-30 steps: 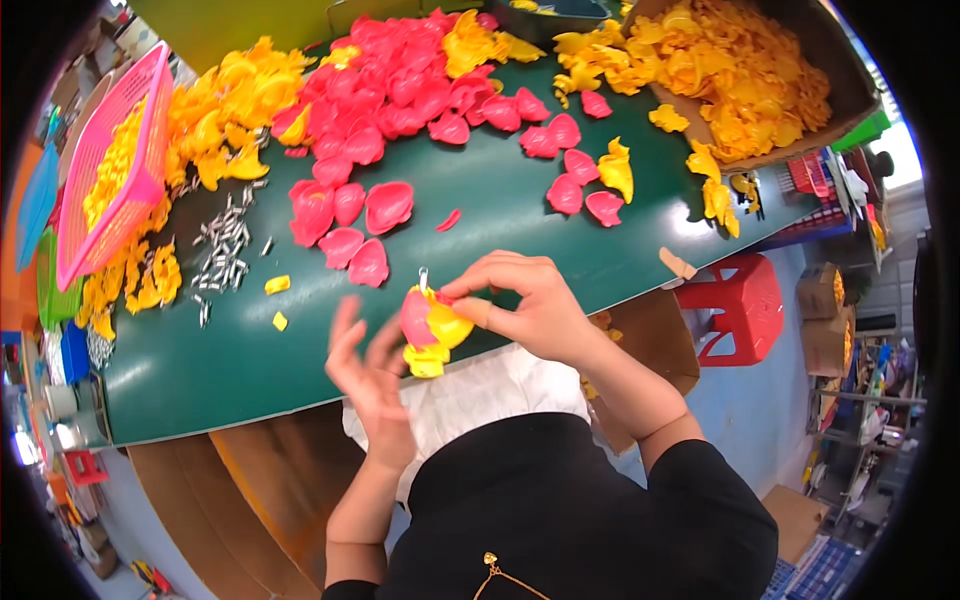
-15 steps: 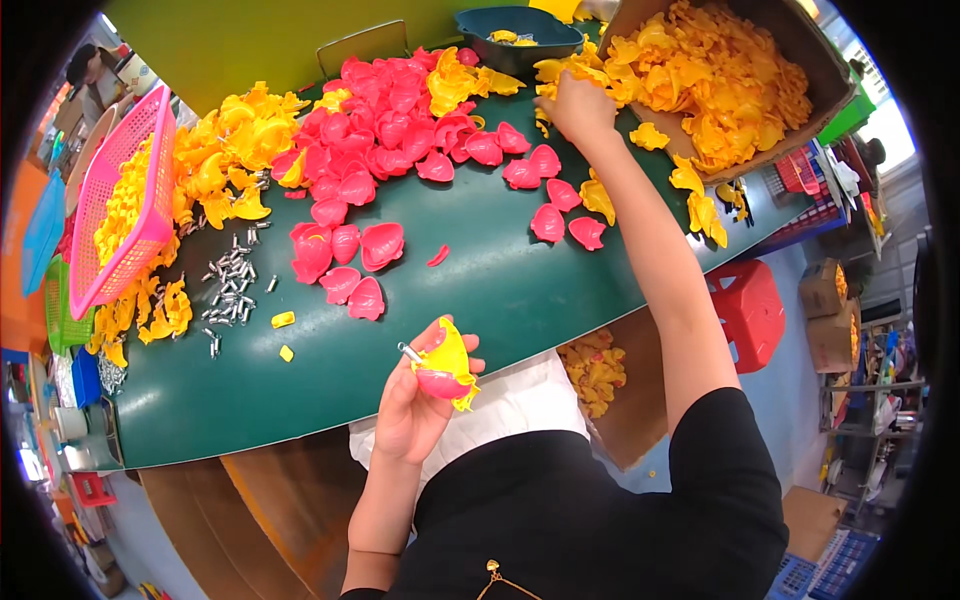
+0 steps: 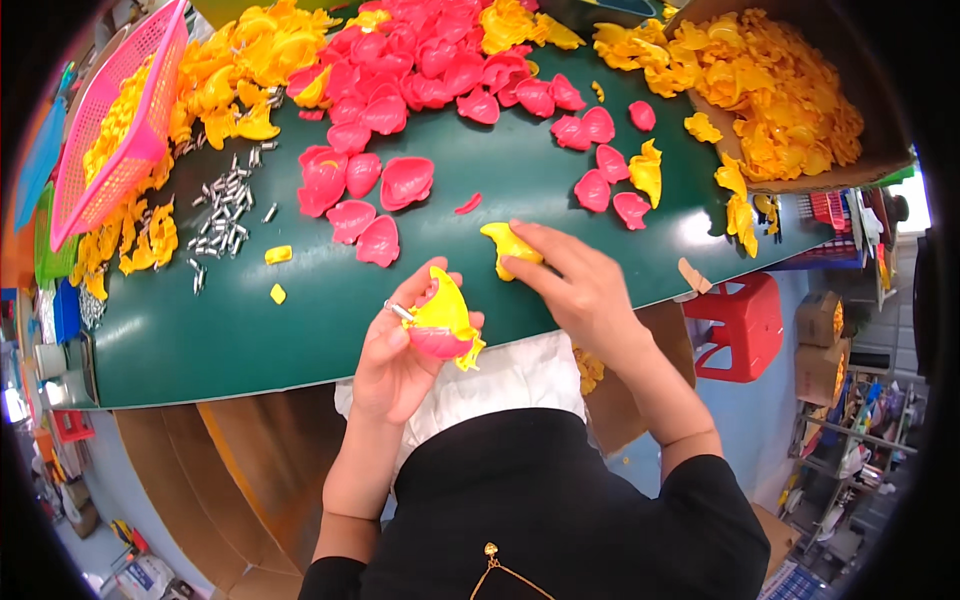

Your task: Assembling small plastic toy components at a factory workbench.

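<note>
My left hand [image 3: 392,355] is closed around a yellow-and-pink plastic assembly [image 3: 440,318] at the table's front edge. A small silver metal pin [image 3: 399,311] sticks out of the assembly's left side. My right hand [image 3: 572,275] pinches a curved yellow plastic piece [image 3: 508,250] just to the right of the assembly, apart from it. Beyond my hands, loose pink cup-shaped shells [image 3: 378,241] lie on the green table [image 3: 300,340], with a large heap of pink shells [image 3: 430,60] further back.
A cardboard box [image 3: 880,115] of yellow pieces stands at the far right. At left are a pink basket [image 3: 125,150], yellow heaps [image 3: 240,60] and scattered metal pins [image 3: 222,210]. A red stool [image 3: 745,325] stands beyond the table's right front edge.
My right hand has come back from the yellow pieces by the box to near my left hand, bringing a yellow piece. My left hand keeps its hold. The whole view has shifted.
</note>
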A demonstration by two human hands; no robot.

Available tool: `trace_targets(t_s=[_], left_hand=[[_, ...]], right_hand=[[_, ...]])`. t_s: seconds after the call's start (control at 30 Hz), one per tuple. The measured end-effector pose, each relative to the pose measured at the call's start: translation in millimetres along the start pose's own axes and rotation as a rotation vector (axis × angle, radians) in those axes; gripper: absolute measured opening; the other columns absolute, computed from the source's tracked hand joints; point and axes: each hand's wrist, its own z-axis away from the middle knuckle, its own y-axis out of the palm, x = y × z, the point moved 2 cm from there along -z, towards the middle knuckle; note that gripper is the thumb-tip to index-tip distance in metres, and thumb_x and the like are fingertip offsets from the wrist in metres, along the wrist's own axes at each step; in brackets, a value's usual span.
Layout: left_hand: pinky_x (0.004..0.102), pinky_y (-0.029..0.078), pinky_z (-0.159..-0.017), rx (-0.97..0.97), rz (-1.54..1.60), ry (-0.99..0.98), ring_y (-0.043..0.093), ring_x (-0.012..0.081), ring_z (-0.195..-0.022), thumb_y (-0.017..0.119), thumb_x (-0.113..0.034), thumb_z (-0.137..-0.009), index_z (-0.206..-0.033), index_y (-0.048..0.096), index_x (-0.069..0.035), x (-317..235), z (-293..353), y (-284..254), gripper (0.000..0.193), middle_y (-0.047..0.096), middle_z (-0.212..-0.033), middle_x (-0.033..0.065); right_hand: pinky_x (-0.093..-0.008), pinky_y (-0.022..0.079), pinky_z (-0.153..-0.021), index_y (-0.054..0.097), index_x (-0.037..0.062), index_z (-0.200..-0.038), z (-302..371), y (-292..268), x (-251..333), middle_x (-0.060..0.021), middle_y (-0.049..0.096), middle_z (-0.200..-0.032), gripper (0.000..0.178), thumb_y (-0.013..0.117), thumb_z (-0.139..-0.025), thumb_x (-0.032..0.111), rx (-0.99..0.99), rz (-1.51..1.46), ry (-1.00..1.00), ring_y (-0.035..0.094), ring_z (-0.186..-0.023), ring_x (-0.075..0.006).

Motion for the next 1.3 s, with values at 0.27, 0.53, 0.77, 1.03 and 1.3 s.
trace_targets(t_s=[0.27,0.53,0.77,1.03,1.3], left_hand=[[0.0462,0.048,-0.097,-0.095,-0.262,0.108,0.054,0.0366,-0.117,0.070,-0.021,-0.076,-0.141,0.034,0.001,1.5,4.8,9.6,0.078,0.045,-0.136,0.0158],[0.0363,0.044,-0.101,-0.046,-0.404,0.300,0.046,0.0229,-0.124,0.070,-0.004,-0.075,-0.140,0.034,0.005,3.1,-1.0,17.1,0.075,0.045,-0.136,0.0132],[0.0379,0.044,-0.102,-0.003,-0.470,0.276,0.047,0.0238,-0.123,0.069,0.004,-0.075,-0.140,0.034,0.003,1.0,-3.2,16.1,0.074,0.043,-0.137,0.0159],[0.0331,0.052,-0.091,-0.175,-0.192,0.295,0.052,0.0202,-0.114,0.071,-0.008,-0.083,-0.134,0.038,-0.007,16.2,-5.0,11.8,0.060,0.049,-0.123,0.0077],[0.0296,0.050,-0.092,0.003,-0.597,0.401,0.057,0.0166,-0.105,0.088,-0.010,-0.061,-0.123,0.058,0.000,4.8,-4.4,0.5,0.070,0.052,-0.116,0.0054]], right_hand=[[-0.0389,0.041,-0.100,0.061,0.0046,-0.114,9.7,17.5,-2.7,-0.0159,0.054,-0.128,0.042,0.072,-0.073,0.006,-0.007,-0.349,0.329,0.051,-0.115,-0.0352],[-0.0328,0.042,-0.096,0.058,-0.0005,-0.125,2.3,3.8,47.7,-0.0148,0.056,-0.124,0.053,0.075,-0.076,0.012,-0.059,-0.880,0.412,0.053,-0.116,-0.0227],[-0.0315,0.043,-0.096,0.058,0.0010,-0.125,4.1,11.7,47.0,-0.0139,0.055,-0.123,0.051,0.074,-0.078,0.010,-0.086,-1.013,0.430,0.053,-0.115,-0.0220],[-0.0294,0.049,-0.090,0.053,-0.0001,-0.129,-5.3,7.0,49.7,-0.0109,0.046,-0.121,0.057,0.075,-0.077,0.004,-0.031,-1.144,0.522,0.053,-0.113,-0.0196],[-0.0332,0.056,-0.086,0.060,-0.0057,-0.115,7.3,12.3,48.9,-0.0135,0.058,-0.111,0.044,0.075,-0.073,-0.005,-0.194,-1.237,0.448,0.061,-0.102,-0.0222]])
